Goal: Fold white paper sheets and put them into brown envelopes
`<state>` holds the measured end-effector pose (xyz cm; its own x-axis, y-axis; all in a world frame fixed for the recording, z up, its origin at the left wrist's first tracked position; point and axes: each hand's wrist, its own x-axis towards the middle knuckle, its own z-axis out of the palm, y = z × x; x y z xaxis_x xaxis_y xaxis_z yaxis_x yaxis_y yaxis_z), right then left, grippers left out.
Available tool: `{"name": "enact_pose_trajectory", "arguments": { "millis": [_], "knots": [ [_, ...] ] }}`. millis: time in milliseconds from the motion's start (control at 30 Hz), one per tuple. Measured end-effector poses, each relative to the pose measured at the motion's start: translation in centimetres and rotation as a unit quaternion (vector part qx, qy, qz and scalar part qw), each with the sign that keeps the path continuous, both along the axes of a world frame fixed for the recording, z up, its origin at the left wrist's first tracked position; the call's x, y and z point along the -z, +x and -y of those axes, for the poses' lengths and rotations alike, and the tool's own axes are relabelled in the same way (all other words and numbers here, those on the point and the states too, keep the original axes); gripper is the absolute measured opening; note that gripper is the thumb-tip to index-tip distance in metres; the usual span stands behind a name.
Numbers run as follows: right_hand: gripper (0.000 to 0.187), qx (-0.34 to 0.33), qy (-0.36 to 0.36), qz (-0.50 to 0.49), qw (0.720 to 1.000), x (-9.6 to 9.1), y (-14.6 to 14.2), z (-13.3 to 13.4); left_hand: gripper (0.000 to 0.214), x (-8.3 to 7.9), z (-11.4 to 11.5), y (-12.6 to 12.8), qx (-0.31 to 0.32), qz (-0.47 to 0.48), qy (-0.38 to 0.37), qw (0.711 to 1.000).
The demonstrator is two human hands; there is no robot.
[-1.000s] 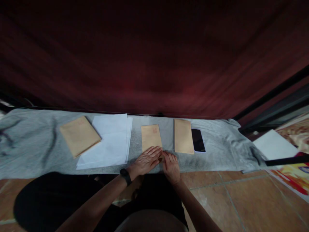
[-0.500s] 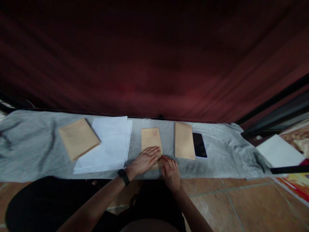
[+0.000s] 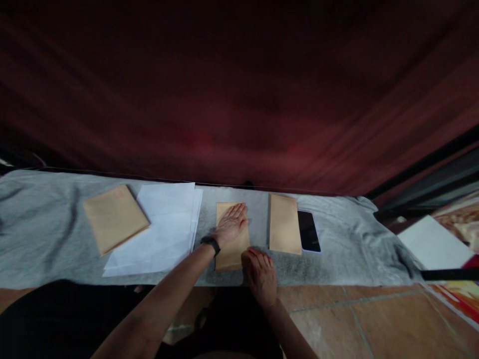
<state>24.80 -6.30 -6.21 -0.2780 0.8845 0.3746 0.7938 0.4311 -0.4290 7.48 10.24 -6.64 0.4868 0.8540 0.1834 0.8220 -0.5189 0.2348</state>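
A brown paper envelope lies flat on the grey cloth in front of me. My left hand, with a dark band on its wrist, rests palm down on the envelope's upper part, fingers stretched out. At the lower right edge of the same envelope is my right hand, its fingers curled closed against that corner; the fingertips are mostly hidden. To the right lies another brown envelope, partly over a dark-screened phone. Farther left, a wider brown envelope overlaps white paper sheets.
The grey cloth covers a long narrow surface. A dark red curtain hangs behind it. At the far right are a white flat item and a dark bar. Tiled floor shows below the near edge.
My left hand has slid up the middle envelope, from its lower part to near its top, and its fingers are more spread. The right hand stays at the lower right corner.
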Motion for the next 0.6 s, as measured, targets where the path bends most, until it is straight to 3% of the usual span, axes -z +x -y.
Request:
{"name": "enact_pose_trajectory", "arguments": {
  "millis": [167, 600],
  "knots": [
    [0.039, 0.0, 0.001, 0.004, 1.0, -0.1, 0.0, 0.0, 0.061, 0.1, 0.6, -0.1, 0.009, 0.002, 0.0, 1.0],
    [0.037, 0.009, 0.014, 0.021, 1.0, 0.2, -0.1, 0.1, 0.058, -0.8, 6.6, -0.8, 0.053, -0.002, -0.02, 0.998]
  ]
}}
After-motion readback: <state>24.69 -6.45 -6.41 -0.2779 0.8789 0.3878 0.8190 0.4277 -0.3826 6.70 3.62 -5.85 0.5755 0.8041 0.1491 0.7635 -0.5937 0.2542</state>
